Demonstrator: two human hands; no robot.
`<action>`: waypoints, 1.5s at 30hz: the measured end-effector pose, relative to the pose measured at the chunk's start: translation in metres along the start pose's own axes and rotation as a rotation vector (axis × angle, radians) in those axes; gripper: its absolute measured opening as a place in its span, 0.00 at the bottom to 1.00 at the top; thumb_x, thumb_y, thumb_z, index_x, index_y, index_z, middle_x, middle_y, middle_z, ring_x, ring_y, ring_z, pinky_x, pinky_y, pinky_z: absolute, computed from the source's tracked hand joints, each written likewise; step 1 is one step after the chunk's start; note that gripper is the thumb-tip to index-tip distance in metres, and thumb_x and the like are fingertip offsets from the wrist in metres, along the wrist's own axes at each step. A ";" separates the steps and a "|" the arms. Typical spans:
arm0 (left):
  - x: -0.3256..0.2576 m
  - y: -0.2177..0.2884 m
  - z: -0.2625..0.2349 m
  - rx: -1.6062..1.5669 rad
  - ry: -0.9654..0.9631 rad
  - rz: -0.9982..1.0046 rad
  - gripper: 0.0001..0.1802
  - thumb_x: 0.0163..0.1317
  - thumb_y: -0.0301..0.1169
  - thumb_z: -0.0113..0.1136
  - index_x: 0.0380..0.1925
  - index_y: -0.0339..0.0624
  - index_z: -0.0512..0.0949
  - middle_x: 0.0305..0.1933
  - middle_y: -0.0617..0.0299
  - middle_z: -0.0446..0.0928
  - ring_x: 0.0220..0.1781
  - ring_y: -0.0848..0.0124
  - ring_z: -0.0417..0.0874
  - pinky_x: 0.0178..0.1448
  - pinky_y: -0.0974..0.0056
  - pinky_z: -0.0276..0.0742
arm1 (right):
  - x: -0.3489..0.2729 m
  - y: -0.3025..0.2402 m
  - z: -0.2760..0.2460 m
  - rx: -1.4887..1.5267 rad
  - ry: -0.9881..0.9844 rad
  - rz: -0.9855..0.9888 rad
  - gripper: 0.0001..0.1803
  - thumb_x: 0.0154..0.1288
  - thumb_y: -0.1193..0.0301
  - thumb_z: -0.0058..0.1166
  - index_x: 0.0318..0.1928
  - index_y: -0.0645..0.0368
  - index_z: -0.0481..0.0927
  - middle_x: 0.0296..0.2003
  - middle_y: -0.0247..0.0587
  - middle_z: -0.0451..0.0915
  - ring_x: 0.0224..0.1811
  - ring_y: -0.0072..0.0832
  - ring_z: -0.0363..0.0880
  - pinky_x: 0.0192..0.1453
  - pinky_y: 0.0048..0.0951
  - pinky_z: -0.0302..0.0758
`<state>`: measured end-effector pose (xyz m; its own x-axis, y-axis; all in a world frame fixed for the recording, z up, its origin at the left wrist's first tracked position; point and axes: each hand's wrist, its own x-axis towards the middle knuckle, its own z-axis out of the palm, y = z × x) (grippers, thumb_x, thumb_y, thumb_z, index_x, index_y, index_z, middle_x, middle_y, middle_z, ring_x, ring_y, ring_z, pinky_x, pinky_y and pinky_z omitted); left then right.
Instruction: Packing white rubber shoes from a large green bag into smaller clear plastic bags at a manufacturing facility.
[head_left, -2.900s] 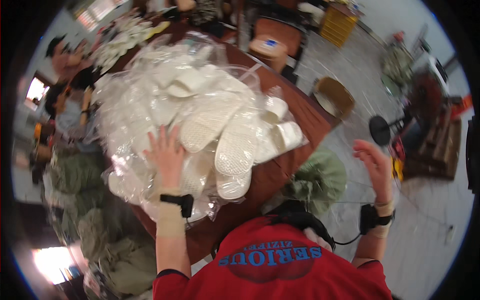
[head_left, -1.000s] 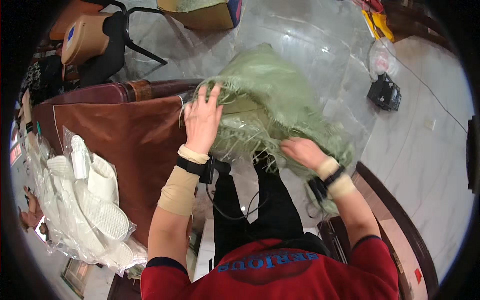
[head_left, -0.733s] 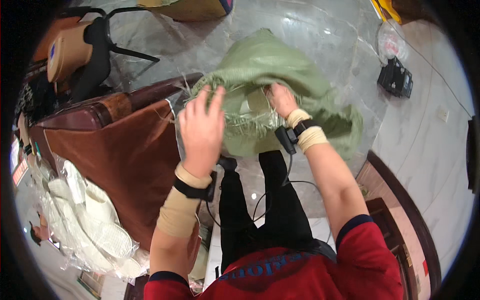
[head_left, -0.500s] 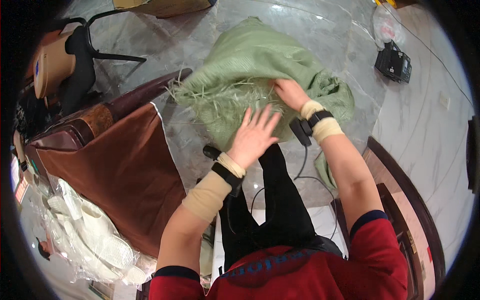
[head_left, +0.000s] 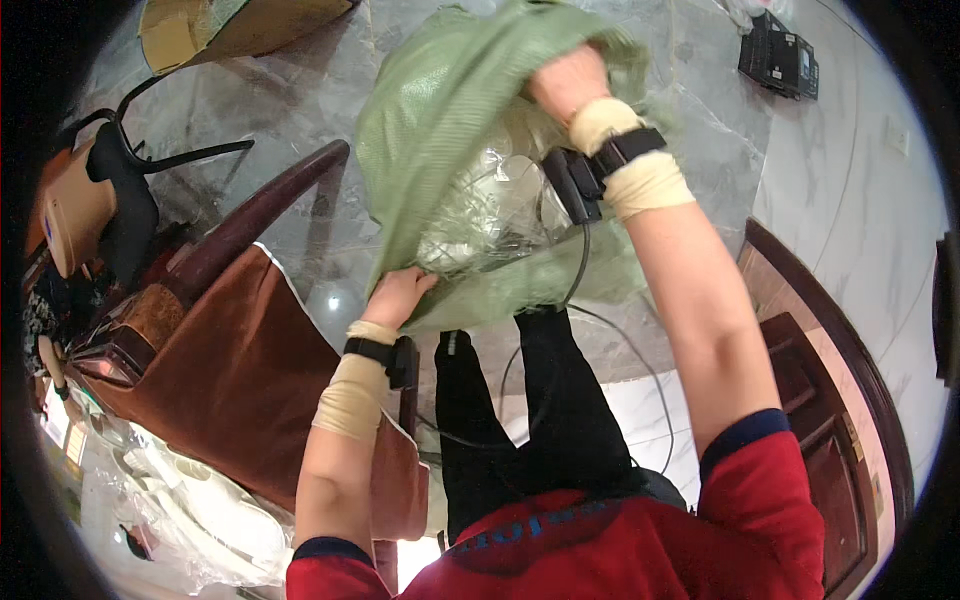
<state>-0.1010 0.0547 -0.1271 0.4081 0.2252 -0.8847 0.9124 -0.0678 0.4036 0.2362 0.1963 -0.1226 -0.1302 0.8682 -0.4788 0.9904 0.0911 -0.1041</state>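
A large green woven sack hangs stretched out in front of me with its mouth spread apart. My right hand is raised at its far rim, fingers closed around the bunched fabric. Lower down at the near left edge, my left hand pinches the sack's rim. Frayed pale green strands fringe the opening. Through the mouth, shiny white things in clear plastic show inside; their kind is hard to make out. Both wrists carry beige wraps and black strapped devices, and a cable runs from the right one.
Left of me, a brown cloth covers dark wooden furniture, with white shoes in clear plastic beside it. A chair and a cardboard box stand farther off. A black device lies at the far right, near a dark wooden door.
My right hand has lifted the sack's far rim up and away. My left hand, open before, has moved left and taken the near rim. The sack's mouth has opened, exposing the contents.
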 end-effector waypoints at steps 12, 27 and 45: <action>0.075 0.125 -0.026 -0.022 0.859 0.655 0.14 0.67 0.31 0.56 0.51 0.43 0.76 0.53 0.48 0.76 0.56 0.50 0.77 0.57 0.55 0.75 | -0.201 -0.057 0.121 0.443 -0.164 0.130 0.14 0.58 0.76 0.48 0.46 0.60 0.75 0.35 0.51 0.79 0.38 0.48 0.80 0.44 0.45 0.77; 0.108 0.132 -0.031 0.523 0.731 0.599 0.27 0.52 0.33 0.66 0.55 0.45 0.75 0.58 0.58 0.75 0.63 0.59 0.73 0.60 0.49 0.70 | -0.124 0.004 0.158 0.585 0.197 0.490 0.21 0.62 0.73 0.52 0.55 0.63 0.74 0.42 0.61 0.80 0.47 0.55 0.79 0.51 0.48 0.75; 0.017 0.076 -0.031 0.354 0.483 0.442 0.36 0.56 0.22 0.57 0.68 0.47 0.64 0.50 0.56 0.72 0.40 0.60 0.81 0.37 0.57 0.80 | -0.109 -0.007 0.132 0.323 -0.322 -0.143 0.38 0.58 0.79 0.49 0.71 0.54 0.58 0.43 0.53 0.79 0.34 0.45 0.83 0.38 0.44 0.80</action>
<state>-0.0256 0.0832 -0.1047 0.7548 0.5010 -0.4233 0.6550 -0.5417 0.5269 0.2378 0.0371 -0.1846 -0.3229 0.6577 -0.6806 0.9028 -0.0017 -0.4300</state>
